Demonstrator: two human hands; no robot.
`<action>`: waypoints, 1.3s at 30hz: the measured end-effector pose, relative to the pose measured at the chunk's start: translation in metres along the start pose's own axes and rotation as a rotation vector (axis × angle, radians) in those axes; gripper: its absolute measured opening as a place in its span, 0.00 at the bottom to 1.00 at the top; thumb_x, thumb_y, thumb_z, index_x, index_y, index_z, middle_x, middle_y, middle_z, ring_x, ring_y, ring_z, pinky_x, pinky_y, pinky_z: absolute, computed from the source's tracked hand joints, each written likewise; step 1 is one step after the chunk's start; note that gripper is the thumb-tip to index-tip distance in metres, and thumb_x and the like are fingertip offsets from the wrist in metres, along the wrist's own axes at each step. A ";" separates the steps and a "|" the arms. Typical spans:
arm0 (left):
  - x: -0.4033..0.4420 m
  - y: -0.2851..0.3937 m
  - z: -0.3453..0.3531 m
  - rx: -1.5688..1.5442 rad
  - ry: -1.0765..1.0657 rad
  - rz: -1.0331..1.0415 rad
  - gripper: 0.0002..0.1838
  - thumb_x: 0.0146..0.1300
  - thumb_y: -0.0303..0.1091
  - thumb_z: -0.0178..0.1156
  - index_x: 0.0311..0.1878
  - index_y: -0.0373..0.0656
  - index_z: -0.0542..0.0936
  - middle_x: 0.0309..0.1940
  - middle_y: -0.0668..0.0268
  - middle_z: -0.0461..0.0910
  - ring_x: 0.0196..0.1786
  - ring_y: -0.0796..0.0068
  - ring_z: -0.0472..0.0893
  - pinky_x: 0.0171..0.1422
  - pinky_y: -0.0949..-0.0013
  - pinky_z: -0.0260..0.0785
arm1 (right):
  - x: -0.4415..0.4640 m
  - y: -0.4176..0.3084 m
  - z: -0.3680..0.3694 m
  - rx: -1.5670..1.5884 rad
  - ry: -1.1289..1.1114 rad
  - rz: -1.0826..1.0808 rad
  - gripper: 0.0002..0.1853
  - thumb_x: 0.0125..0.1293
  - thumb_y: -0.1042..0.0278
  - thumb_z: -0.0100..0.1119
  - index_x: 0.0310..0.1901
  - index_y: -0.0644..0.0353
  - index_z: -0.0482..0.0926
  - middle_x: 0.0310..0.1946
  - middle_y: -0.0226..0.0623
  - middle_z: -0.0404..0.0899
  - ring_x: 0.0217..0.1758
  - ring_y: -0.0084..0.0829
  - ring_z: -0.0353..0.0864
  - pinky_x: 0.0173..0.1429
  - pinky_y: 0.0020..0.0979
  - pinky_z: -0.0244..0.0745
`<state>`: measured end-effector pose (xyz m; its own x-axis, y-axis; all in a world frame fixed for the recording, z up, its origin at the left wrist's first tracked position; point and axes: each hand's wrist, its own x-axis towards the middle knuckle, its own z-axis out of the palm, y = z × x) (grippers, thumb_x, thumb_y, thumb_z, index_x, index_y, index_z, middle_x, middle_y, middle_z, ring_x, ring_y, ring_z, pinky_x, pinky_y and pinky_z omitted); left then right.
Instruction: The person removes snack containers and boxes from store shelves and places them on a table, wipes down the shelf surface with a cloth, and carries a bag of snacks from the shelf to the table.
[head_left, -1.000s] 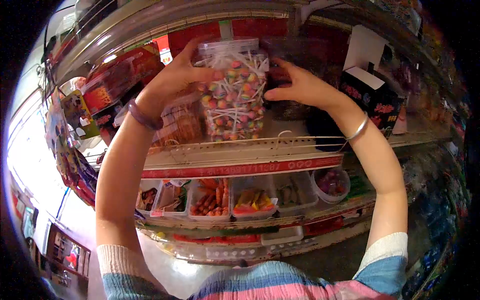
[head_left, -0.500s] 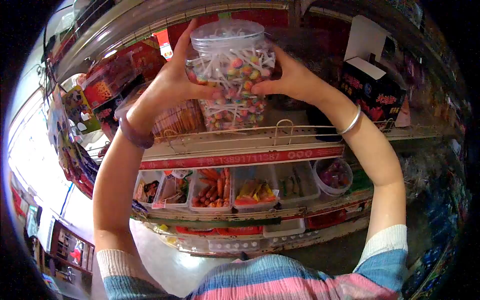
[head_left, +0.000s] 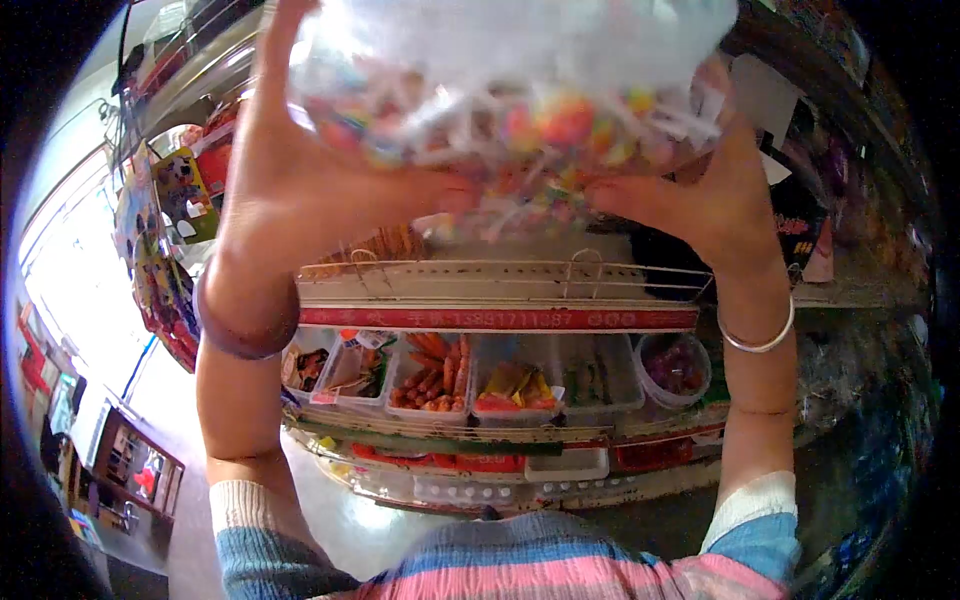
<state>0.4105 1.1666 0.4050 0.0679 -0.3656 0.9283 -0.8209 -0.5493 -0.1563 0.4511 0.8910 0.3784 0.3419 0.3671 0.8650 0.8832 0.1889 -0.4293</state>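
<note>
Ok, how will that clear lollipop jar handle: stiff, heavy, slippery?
The jar is probably stiff-walled: it looks like clear, glossy plastic. Likely fairly weighty, since many lollipops show inside; they may shift if it tilts. The shiny surface could slip, though left hand and right hand clasp opposite sides.

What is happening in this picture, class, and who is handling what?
A person grips a clear jar of colourful lollipops between both hands, the left hand on one side and the right hand on the other. The jar is up close to the camera and somewhat blurred. Below it are a wire-railed shelf and a row of open tubs holding packaged goods and reddish sticks.
</note>
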 end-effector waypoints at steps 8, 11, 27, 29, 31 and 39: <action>-0.085 0.074 -0.072 0.096 -0.008 -0.395 0.47 0.39 0.37 0.75 0.64 0.37 0.62 0.58 0.58 0.71 0.58 0.63 0.73 0.62 0.60 0.66 | -0.013 -0.042 0.089 0.118 -0.023 0.002 0.54 0.36 0.74 0.78 0.67 0.65 0.54 0.63 0.42 0.64 0.68 0.37 0.62 0.68 0.38 0.61; -0.129 0.103 -0.094 0.090 -0.018 -0.632 0.45 0.40 0.40 0.74 0.62 0.35 0.65 0.55 0.58 0.74 0.56 0.63 0.75 0.61 0.60 0.67 | -0.029 -0.034 0.126 0.175 -0.071 0.001 0.63 0.36 0.68 0.79 0.71 0.68 0.43 0.69 0.47 0.54 0.72 0.39 0.54 0.73 0.39 0.51; -0.347 0.277 -0.169 0.094 0.412 -1.343 0.72 0.31 0.41 0.81 0.75 0.46 0.38 0.67 0.55 0.58 0.69 0.60 0.61 0.73 0.59 0.50 | -0.185 0.035 0.395 0.805 -0.909 0.274 0.62 0.43 0.60 0.78 0.71 0.67 0.40 0.65 0.51 0.58 0.69 0.42 0.60 0.70 0.37 0.56; -0.361 0.297 -0.192 0.196 0.480 -1.271 0.69 0.34 0.41 0.80 0.75 0.47 0.41 0.65 0.54 0.60 0.67 0.59 0.63 0.71 0.59 0.53 | -0.195 0.023 0.440 0.882 -0.985 0.246 0.62 0.44 0.60 0.77 0.71 0.67 0.40 0.66 0.52 0.57 0.69 0.41 0.60 0.70 0.37 0.55; -0.373 0.315 -0.218 0.304 0.476 -1.303 0.69 0.34 0.40 0.80 0.75 0.47 0.41 0.65 0.54 0.60 0.67 0.58 0.64 0.71 0.58 0.53 | -0.201 0.008 0.480 1.010 -1.019 0.256 0.61 0.45 0.59 0.76 0.71 0.68 0.39 0.66 0.53 0.58 0.69 0.41 0.60 0.70 0.38 0.55; -0.415 0.333 -0.310 0.607 0.377 -1.490 0.66 0.34 0.42 0.78 0.75 0.48 0.43 0.63 0.54 0.62 0.66 0.54 0.63 0.71 0.55 0.54 | -0.198 -0.012 0.611 1.101 -1.204 0.280 0.60 0.44 0.66 0.74 0.71 0.71 0.39 0.66 0.54 0.57 0.71 0.41 0.57 0.73 0.36 0.49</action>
<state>-0.0671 1.3685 0.0724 0.3357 0.8605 0.3831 0.1694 -0.4553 0.8741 0.1766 1.3721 0.0534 -0.4511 0.8490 0.2751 0.0254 0.3204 -0.9469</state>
